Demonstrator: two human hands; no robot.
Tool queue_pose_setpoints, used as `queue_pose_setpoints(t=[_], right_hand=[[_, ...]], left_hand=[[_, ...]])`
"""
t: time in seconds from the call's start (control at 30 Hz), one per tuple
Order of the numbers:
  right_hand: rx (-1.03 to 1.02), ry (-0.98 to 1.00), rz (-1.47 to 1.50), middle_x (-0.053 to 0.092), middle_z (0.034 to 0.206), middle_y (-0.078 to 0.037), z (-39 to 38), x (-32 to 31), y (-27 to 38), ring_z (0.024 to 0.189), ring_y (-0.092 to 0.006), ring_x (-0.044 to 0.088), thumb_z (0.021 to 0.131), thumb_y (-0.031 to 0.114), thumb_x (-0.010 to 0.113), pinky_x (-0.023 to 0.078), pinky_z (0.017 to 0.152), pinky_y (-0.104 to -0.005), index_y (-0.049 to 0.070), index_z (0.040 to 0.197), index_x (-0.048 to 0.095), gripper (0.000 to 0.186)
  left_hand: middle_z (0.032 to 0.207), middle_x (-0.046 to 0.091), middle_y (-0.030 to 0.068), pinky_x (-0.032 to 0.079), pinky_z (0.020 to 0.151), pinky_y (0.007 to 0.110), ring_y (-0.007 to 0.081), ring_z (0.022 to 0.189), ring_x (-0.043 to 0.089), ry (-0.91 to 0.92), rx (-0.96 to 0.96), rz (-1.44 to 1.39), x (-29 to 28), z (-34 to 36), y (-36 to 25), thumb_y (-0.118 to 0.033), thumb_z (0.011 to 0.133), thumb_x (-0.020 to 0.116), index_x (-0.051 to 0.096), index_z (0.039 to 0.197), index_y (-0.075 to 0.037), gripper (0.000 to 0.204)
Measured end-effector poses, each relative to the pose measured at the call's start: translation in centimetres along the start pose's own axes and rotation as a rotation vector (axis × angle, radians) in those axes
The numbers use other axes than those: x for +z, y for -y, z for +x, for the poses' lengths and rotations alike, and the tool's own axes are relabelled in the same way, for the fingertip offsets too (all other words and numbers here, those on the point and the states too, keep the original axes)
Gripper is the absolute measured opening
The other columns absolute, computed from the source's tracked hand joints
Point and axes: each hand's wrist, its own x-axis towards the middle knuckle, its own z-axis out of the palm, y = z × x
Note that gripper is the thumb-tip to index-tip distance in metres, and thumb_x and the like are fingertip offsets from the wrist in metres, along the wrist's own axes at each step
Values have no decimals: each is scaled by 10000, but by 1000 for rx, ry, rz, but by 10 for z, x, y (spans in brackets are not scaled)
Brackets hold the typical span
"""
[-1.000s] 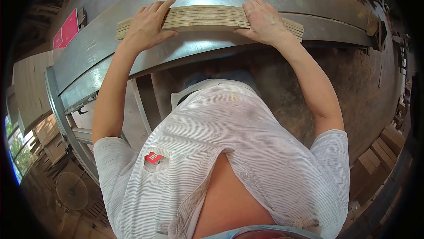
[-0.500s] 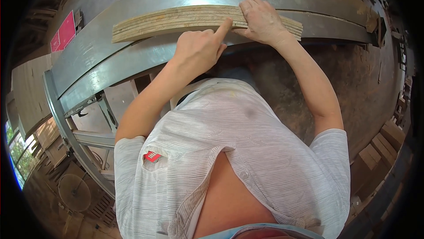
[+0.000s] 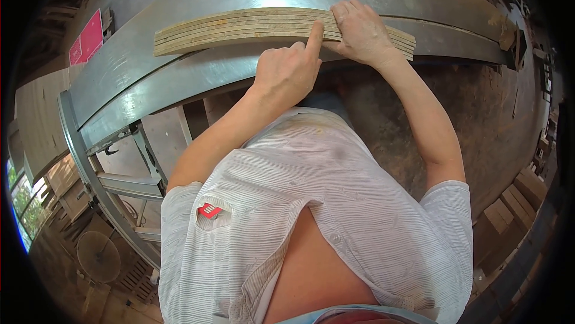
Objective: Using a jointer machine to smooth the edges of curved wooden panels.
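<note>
A bundle of several long, thin wooden strips (image 3: 233,26), stacked side by side, lies across the grey metal table in front of me. My right hand (image 3: 362,32) is closed over the bundle right of its middle, fingers over the far side and thumb at the near side. My left hand (image 3: 288,72) holds nothing. Its index finger is stretched out with the tip at the near face of the strips, just left of my right hand, while its other fingers are curled. Whether that fingertip presses on the wood, I cannot tell.
The smooth metal table (image 3: 197,0) has a long groove and ends at a metal frame (image 3: 96,174) on the left. A pink sheet (image 3: 87,39) stands beyond its left edge. Wooden boards (image 3: 42,120) are at far left, and stacked wood pieces (image 3: 509,207) lie at right.
My left hand has shifted right along the strips, its index finger still stretched out. The bundle and my right hand sit slightly farther right in the picture.
</note>
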Motion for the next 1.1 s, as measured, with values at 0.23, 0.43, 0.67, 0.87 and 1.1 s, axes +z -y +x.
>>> queue_pose_setpoints(t=[0.23,0.43,0.67,0.87,1.1], right_hand=[[-41,0,55,634,1024,-125,1,-4,3,1014,-301,593,736,406,816,488,888,-423,4,1088,593,579],[-39,-20,66,612,1002,-141,-3,-1,0,1001,-331,571,727,371,826,477,887,-438,2,1112,571,591],[-20,0,61,609,1015,-145,0,-5,1,1003,-331,569,737,389,820,474,893,-441,13,1099,574,577],[-47,-51,82,591,956,-138,2,-12,4,971,-330,559,726,384,810,460,853,-443,30,1007,572,511],[-29,-9,126,569,952,-134,-2,-14,6,956,-328,536,664,369,853,444,842,-437,21,966,580,535]], left_hand=[[714,687,138,512,512,430,307,584,669,-2,-4,-12,5,7,5,-127,860,591,390,1446,24,637],[761,675,157,508,547,461,346,624,659,-7,-111,-129,-17,-22,15,-177,898,631,331,1478,22,683],[692,668,156,508,557,467,369,617,653,21,-428,-6,-41,-69,55,-221,894,673,345,1469,2,698],[713,668,171,514,581,485,398,646,648,-42,-474,-71,-47,-65,48,-234,900,664,394,1428,19,644],[1273,546,198,455,971,434,383,1174,531,-513,-415,80,-68,-76,123,-144,707,841,428,1437,-48,843]])
